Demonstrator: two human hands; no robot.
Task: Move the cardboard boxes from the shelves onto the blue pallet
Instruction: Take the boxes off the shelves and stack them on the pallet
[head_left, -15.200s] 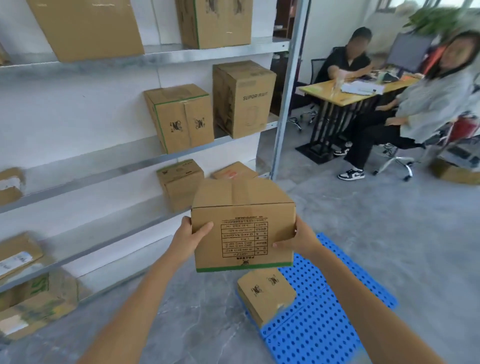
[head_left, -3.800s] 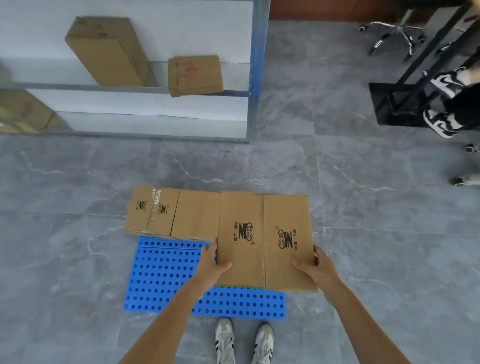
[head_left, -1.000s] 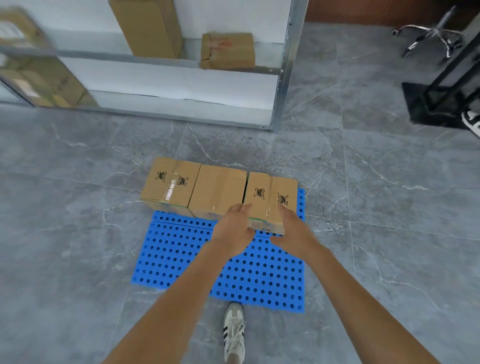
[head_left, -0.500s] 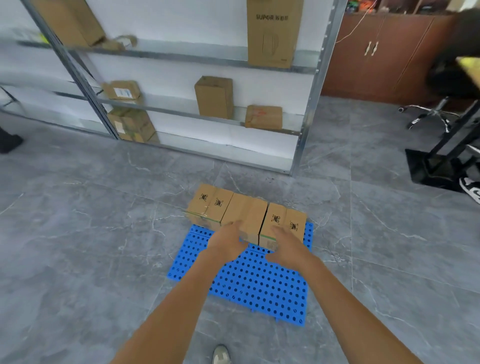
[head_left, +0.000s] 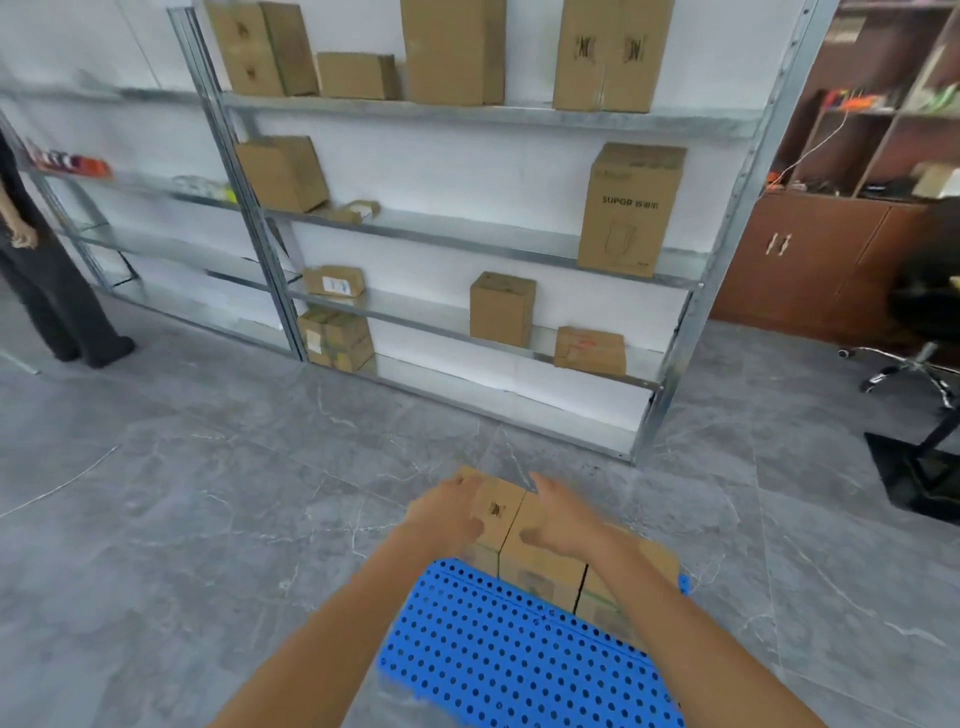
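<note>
Left grip (head_left: 444, 514), right grip (head_left: 561, 522) hover slack over boxes (head_left: 540, 574) on pallet (head_left: 509, 660).

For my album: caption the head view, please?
Left hand and right hand near boxes on blue pallet, shelves behind.

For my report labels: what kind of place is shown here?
Probably a small stockroom within an office: metal shelving holding cardboard boxes, a blue pallet, and a wooden cabinet with an office chair at right.
</note>
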